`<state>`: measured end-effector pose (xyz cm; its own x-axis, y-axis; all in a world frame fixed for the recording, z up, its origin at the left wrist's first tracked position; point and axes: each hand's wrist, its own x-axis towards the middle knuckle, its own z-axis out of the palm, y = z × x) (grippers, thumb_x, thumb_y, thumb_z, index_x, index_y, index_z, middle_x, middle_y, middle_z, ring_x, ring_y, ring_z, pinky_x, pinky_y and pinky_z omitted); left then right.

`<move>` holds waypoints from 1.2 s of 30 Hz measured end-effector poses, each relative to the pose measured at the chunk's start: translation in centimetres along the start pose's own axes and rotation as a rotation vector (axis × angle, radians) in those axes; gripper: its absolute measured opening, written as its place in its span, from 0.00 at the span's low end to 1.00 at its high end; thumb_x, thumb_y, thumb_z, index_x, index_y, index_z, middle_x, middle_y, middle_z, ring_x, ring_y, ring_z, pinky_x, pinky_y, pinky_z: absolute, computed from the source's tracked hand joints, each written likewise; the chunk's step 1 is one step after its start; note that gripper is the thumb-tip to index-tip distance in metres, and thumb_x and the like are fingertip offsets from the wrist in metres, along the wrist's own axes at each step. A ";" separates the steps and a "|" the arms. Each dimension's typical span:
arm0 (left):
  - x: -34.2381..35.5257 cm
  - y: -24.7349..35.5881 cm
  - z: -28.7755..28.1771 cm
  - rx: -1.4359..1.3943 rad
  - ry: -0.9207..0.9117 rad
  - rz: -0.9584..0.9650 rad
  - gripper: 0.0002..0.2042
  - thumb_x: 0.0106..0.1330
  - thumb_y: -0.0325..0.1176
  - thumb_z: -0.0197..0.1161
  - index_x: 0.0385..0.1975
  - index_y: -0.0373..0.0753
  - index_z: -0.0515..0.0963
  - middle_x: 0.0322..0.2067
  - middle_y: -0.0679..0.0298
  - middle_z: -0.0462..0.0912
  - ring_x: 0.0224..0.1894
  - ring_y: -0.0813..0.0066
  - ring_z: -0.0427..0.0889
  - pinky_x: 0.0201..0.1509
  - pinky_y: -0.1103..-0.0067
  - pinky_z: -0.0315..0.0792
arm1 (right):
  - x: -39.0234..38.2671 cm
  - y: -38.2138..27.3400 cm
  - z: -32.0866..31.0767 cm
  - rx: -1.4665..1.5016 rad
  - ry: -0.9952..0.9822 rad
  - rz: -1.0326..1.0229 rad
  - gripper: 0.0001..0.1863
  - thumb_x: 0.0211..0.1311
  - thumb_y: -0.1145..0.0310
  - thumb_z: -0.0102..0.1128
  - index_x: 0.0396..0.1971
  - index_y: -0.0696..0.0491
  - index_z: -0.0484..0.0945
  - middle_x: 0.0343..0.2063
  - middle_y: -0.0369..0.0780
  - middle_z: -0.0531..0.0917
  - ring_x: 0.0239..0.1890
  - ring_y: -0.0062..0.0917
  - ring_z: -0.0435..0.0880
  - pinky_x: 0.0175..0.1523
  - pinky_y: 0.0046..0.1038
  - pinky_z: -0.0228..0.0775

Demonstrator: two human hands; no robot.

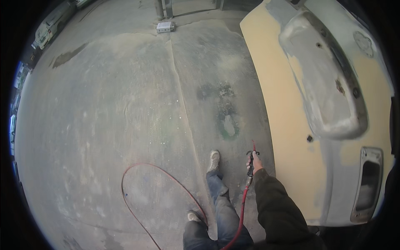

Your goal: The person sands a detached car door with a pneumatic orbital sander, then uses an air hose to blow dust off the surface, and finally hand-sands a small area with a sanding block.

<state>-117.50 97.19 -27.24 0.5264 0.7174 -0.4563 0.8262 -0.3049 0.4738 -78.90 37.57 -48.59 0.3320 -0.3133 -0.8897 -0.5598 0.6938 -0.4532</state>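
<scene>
My right hand (pixel 257 162), at the end of a dark sleeve, is closed around the handle of a black air blow gun (pixel 250 170). A thin red nozzle (pixel 253 145) points away from me. From the gun's lower end a red air hose (pixel 242 212) runs back past my leg. To the right of my hand, and apart from it, stands a car body panel (pixel 293 166) with patches of cream paint and grey sanded primer. The panel has a large recessed area (pixel 325 91) and a small rectangular framed opening (pixel 368 183). My left hand is out of view.
A loop of the red hose (pixel 143 163) lies on the dusty concrete floor (pixel 104 112) near my shoes (pixel 213 160). A raised seam runs along the floor. Farther off sit a silver box (pixel 166 27) and a metal post (pixel 168 9). Another vehicle (pixel 50 27) stands at the far left.
</scene>
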 end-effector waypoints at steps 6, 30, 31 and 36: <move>-0.8 14.7 6.8 0.033 -0.137 0.071 0.15 0.77 0.43 0.57 0.37 0.37 0.81 0.26 0.61 0.81 0.27 0.71 0.76 0.29 0.74 0.71 | 10.8 -14.5 11.4 0.020 0.093 -0.068 0.26 0.68 0.36 0.58 0.29 0.46 0.73 0.18 0.31 0.70 0.17 0.22 0.72 0.19 0.24 0.61; 0.5 35.8 13.0 0.336 -0.209 0.075 0.13 0.77 0.39 0.55 0.41 0.39 0.85 0.34 0.50 0.85 0.38 0.50 0.85 0.39 0.63 0.77 | 15.7 -41.9 40.2 -0.177 -0.102 -0.392 0.21 0.69 0.43 0.62 0.37 0.48 0.77 0.19 0.33 0.73 0.17 0.19 0.73 0.18 0.24 0.61; 0.5 37.6 13.0 0.334 -0.198 0.083 0.14 0.77 0.40 0.54 0.39 0.39 0.85 0.33 0.50 0.85 0.37 0.51 0.85 0.39 0.63 0.77 | 15.2 -42.2 41.1 -0.176 -0.142 -0.383 0.21 0.69 0.43 0.62 0.37 0.48 0.77 0.19 0.32 0.73 0.17 0.19 0.73 0.18 0.23 0.61; 0.1 42.0 12.9 0.178 -0.184 0.002 0.18 0.78 0.43 0.52 0.34 0.39 0.85 0.29 0.52 0.85 0.35 0.52 0.86 0.39 0.64 0.78 | 12.1 -42.2 44.4 -0.274 -0.295 -0.325 0.22 0.70 0.46 0.62 0.40 0.53 0.79 0.19 0.33 0.73 0.18 0.18 0.73 0.19 0.22 0.60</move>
<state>-80.20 76.40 -17.09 0.5424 0.5952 -0.5929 0.8388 -0.4232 0.3425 -17.55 33.31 -37.83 0.6997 -0.2606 -0.6653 -0.5574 0.3835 -0.7364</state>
